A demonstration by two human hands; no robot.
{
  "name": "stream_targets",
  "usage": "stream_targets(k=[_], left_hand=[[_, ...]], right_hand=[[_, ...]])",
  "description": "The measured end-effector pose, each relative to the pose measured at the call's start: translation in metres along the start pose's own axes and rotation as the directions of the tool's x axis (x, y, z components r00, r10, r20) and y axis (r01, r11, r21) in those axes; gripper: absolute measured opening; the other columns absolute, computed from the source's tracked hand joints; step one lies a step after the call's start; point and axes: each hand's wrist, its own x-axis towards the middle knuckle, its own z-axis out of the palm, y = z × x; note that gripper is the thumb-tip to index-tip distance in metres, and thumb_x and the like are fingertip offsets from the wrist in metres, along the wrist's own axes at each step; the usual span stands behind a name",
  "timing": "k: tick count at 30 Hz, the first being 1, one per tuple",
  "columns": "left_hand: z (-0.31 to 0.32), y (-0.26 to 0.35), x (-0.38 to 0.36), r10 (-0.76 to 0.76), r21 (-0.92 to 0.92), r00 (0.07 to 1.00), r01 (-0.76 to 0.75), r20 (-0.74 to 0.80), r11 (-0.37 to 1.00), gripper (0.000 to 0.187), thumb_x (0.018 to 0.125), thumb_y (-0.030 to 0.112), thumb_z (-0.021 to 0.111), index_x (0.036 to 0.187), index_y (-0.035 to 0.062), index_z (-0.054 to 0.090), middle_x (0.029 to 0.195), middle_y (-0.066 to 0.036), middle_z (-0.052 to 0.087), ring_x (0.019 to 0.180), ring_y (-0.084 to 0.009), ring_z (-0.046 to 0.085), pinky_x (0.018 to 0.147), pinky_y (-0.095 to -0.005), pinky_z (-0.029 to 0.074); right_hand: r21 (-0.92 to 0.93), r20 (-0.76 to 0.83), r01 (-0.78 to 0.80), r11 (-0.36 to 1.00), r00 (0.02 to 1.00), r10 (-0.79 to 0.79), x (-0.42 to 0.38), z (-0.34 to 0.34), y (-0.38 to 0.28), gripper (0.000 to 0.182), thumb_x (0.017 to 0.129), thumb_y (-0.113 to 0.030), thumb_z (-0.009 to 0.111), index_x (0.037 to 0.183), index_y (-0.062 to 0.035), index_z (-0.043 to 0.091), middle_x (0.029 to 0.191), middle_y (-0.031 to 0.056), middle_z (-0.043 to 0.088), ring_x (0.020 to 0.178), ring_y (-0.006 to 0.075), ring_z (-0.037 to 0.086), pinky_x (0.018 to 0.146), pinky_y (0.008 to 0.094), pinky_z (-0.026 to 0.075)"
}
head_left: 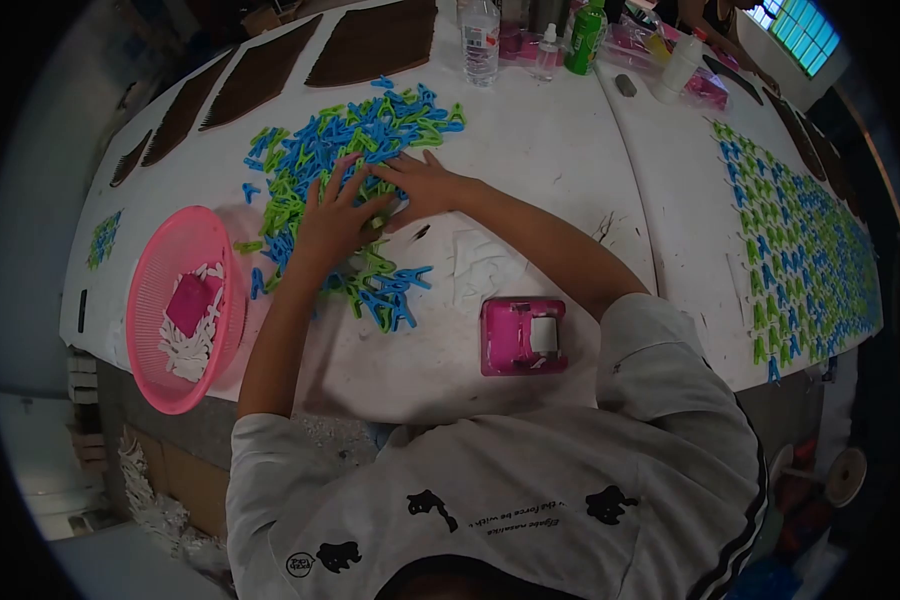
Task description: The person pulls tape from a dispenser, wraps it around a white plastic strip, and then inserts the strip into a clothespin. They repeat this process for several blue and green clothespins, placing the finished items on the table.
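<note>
A spread-out pile of blue and green plastic clothespins covers the middle of the white table. My left hand rests on the pile with its fingers spread. From the right, my right hand reaches in over the same clothespins, its fingers stretched out and close to the left fingertips. Both hands touch the pile, and no clothespin shows gripped in either one. A looser group of clothespins lies nearer my body, to the right of my left forearm.
A pink basket with white pieces stands at left. Near my body sits a magenta box-shaped thing with a white part. Brown sheets, a water bottle and a green bottle stand far off. Rows of clothespins lie right.
</note>
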Motion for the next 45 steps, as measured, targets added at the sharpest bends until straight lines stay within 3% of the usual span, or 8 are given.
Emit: stream_targets(k=[5, 11, 18, 23, 27, 32, 41, 45], left_hand=[[-0.029, 0.066, -0.054, -0.025, -0.196, 0.996, 0.008, -0.085, 0.981, 0.050, 0.078, 0.036, 0.075, 0.126, 0.0306, 0.062, 0.150, -0.008, 0.039, 0.143, -0.0323, 0.031, 0.108, -0.0570, 0.030], [-0.013, 0.093, -0.112, -0.054, -0.476, 0.998, 0.029, -0.038, 0.879, 0.031, 0.083, 0.022, 0.070, 0.115, 0.0244, 0.069, 0.142, -0.007, 0.050, 0.136, -0.0294, 0.042, 0.106, -0.0521, 0.032], [-0.023, 0.055, -0.126, -0.192, -0.255, 0.981, 0.184, -0.004, 0.949, 0.033, 0.084, 0.004, 0.063, 0.111, 0.0219, 0.071, 0.133, -0.008, 0.056, 0.130, -0.0307, 0.048, 0.106, -0.0496, 0.031], [-0.029, 0.113, -0.044, -0.139, -0.717, 0.974, -0.033, -0.179, 0.696, 0.036, 0.088, 0.018, 0.068, 0.123, 0.0184, 0.065, 0.142, -0.012, 0.047, 0.132, -0.0310, 0.044, 0.108, -0.0471, 0.029], [0.014, 0.143, 0.003, -0.043, -0.668, 0.988, -0.070, -0.151, 0.741, 0.038, 0.087, 0.025, 0.071, 0.123, 0.0179, 0.065, 0.142, -0.012, 0.046, 0.132, -0.0312, 0.042, 0.108, -0.0454, 0.029], [0.027, 0.100, 0.003, 0.130, -0.578, 0.984, -0.178, -0.124, 0.797, 0.019, 0.076, 0.011, 0.069, 0.094, 0.0173, 0.073, 0.103, -0.003, 0.061, 0.108, -0.0254, 0.054, 0.095, -0.0424, 0.034], [-0.007, 0.018, -0.075, -0.335, -0.271, 0.921, 0.277, -0.198, 0.922, 0.017, 0.079, 0.002, 0.059, 0.081, 0.0130, 0.072, 0.087, -0.004, 0.060, 0.090, -0.0266, 0.057, 0.084, -0.0382, 0.039], [-0.010, 0.006, -0.114, -0.631, -0.551, 0.701, 0.399, -0.332, 0.733, 0.016, 0.083, 0.004, 0.056, 0.085, 0.0062, 0.071, 0.089, -0.010, 0.061, 0.084, -0.0309, 0.060, 0.076, -0.0387, 0.046]], right_hand=[[0.246, -0.341, 0.270, 0.931, 0.923, -0.177, -0.034, -0.017, 0.019, 0.071, 0.083, -0.045, 0.072, 0.141, -0.0132, 0.047, 0.137, 0.0200, 0.050, 0.129, 0.0367, 0.044, 0.108, 0.0469, 0.035], [0.183, -0.233, 0.064, 0.981, 0.972, -0.020, -0.149, -0.063, 0.037, 0.039, 0.088, -0.028, 0.071, 0.121, -0.0085, 0.063, 0.123, 0.0130, 0.061, 0.123, 0.0329, 0.049, 0.106, 0.0405, 0.040], [0.053, -0.388, -0.305, 0.951, 0.871, 0.301, -0.277, -0.101, 0.062, 0.040, 0.086, -0.026, 0.073, 0.121, -0.0089, 0.063, 0.123, 0.0116, 0.062, 0.121, 0.0307, 0.050, 0.107, 0.0408, 0.038], [0.168, -0.236, -0.427, 0.888, 0.858, 0.457, -0.317, -0.084, 0.070, 0.058, 0.074, -0.031, 0.082, 0.126, -0.0149, 0.062, 0.130, 0.0114, 0.058, 0.126, 0.0315, 0.047, 0.112, 0.0450, 0.032], [-0.117, -0.192, -0.534, 0.838, 0.840, 0.508, -0.319, -0.074, 0.054, 0.068, 0.065, -0.036, 0.087, 0.127, -0.0229, 0.063, 0.136, 0.0084, 0.054, 0.130, 0.0319, 0.043, 0.112, 0.0494, 0.028], [-0.006, -0.189, -0.579, 0.816, 0.802, 0.567, -0.316, -0.072, 0.063, 0.060, 0.060, -0.039, 0.089, 0.116, -0.0291, 0.068, 0.131, 0.0056, 0.054, 0.130, 0.0301, 0.042, 0.111, 0.0470, 0.025], [-0.031, -0.243, -0.593, 0.805, 0.785, 0.569, -0.314, -0.071, 0.057, 0.042, 0.064, -0.038, 0.086, 0.096, -0.0184, 0.069, 0.110, 0.0067, 0.058, 0.116, 0.0288, 0.048, 0.107, 0.0475, 0.028], [-0.080, -0.232, -0.560, 0.824, 0.815, 0.531, -0.313, -0.069, 0.056, 0.042, 0.067, -0.038, 0.085, 0.096, -0.0139, 0.069, 0.106, 0.0083, 0.059, 0.113, 0.0286, 0.050, 0.101, 0.0443, 0.036]])
